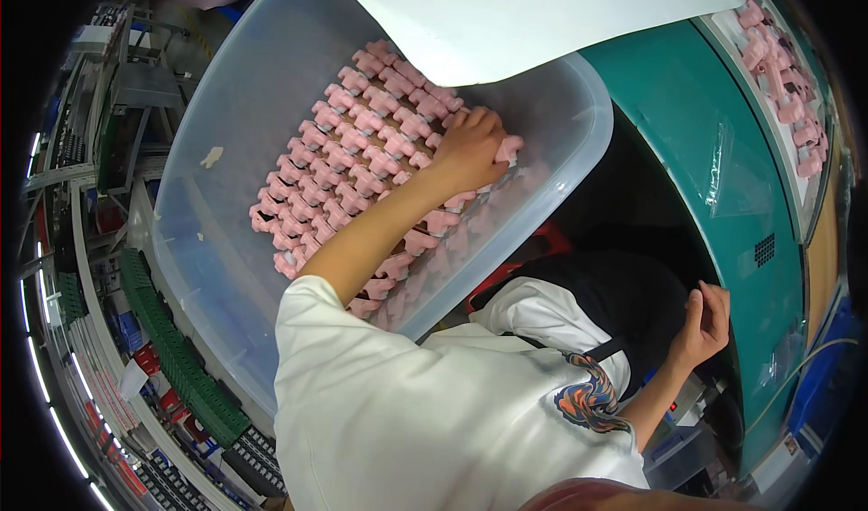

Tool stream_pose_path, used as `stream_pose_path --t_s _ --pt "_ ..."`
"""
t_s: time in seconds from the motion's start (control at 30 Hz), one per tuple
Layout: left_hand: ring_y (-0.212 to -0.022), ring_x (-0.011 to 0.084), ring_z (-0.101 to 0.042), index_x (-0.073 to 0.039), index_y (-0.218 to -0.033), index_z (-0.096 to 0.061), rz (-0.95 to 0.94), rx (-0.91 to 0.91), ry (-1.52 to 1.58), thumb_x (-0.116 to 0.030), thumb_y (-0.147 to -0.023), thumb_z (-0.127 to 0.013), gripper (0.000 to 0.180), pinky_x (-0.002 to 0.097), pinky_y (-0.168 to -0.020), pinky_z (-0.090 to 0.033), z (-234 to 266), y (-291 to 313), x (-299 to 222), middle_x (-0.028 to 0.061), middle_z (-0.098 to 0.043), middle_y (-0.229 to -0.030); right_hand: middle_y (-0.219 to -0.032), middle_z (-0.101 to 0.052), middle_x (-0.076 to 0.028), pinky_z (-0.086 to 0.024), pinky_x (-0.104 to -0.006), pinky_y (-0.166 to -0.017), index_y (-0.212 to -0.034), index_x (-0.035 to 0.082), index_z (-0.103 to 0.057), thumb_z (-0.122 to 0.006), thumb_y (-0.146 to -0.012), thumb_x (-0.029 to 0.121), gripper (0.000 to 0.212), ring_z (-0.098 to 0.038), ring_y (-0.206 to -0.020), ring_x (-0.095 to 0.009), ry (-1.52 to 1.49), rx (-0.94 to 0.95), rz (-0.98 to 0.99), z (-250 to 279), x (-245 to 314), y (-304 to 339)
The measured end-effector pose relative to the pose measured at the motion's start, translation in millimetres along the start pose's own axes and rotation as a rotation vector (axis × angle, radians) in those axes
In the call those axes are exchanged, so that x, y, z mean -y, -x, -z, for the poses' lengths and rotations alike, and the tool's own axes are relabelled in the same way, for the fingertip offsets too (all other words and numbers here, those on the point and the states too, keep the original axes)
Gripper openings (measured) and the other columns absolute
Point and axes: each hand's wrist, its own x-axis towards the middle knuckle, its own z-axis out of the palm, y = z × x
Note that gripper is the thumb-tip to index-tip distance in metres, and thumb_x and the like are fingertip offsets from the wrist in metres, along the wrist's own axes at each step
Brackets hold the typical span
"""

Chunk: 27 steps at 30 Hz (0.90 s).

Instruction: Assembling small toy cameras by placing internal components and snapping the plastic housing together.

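My left hand (472, 147) reaches into a large translucent plastic bin (212, 199). Its fingers are bent around a pink molded plastic piece (509, 149) that shows beside the knuckles; the fingertips are partly hidden. Under and around this hand, several rows of similar pink pieces (339, 158) lie side by side over brown cardboard. My left forearm covers part of these rows. On the right, my right hand (703, 324) hangs by the edge of a teal table (674, 104), its fingers loosely bent and thumb apart, with nothing visible in it.
A large white sheet (533, 14) overhangs the bin's far side. More pink pieces (782, 81) lie on a white surface at the far right. A clear plastic bag (721, 167) rests on the teal table. Racks with a green toothed strip (172, 339) stand at left.
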Motion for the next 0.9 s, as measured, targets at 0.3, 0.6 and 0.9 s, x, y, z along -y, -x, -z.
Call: stream_pose_path --t_s 0.3,0.6,0.9 --pt "-0.114 0.0397 -0.063 -0.004 -0.145 -0.042 0.647 0.009 1.495 -0.007 -0.091 -0.063 0.059 0.0506 -0.1 -0.053 108.4 50.5 -12.0 0.0246 -0.056 -0.134 -0.095 -0.064 -0.01 -0.043 -0.0239 -0.071 -0.1 -0.003 -0.074 -0.07 -0.086 -0.006 0.015 -0.055 -0.081 -0.017 -0.084 -0.017 -0.016 -5.8 -3.9 -0.5" --pt "-0.118 0.0359 -0.059 -0.004 -0.135 -0.049 0.517 -0.095 2.077 -0.02 -0.09 -0.058 0.049 0.0485 -0.097 -0.053 185.3 68.4 -76.8 0.0236 -0.058 -0.13 -0.093 -0.063 -0.01 -0.042 -0.0235 -0.068 -0.099 -0.004 -0.073 -0.07 -0.084 -0.008 0.016 -0.054 -0.079 -0.017 -0.221 -0.015 -0.025 0.0 -2.2 4.6" --pt "-0.1 0.0311 -0.06 -0.005 -0.129 -0.048 0.006 -0.041 1.334 -0.015 -0.078 -0.068 0.056 0.0431 -0.091 -0.051 190.5 41.2 -175.6 0.02 -0.058 -0.12 -0.094 -0.063 -0.01 -0.042 -0.0241 -0.068 -0.098 -0.004 -0.074 -0.071 -0.081 -0.01 0.018 -0.054 -0.077 -0.017 -0.342 -0.137 0.018 32.9 -19.2 20.1"
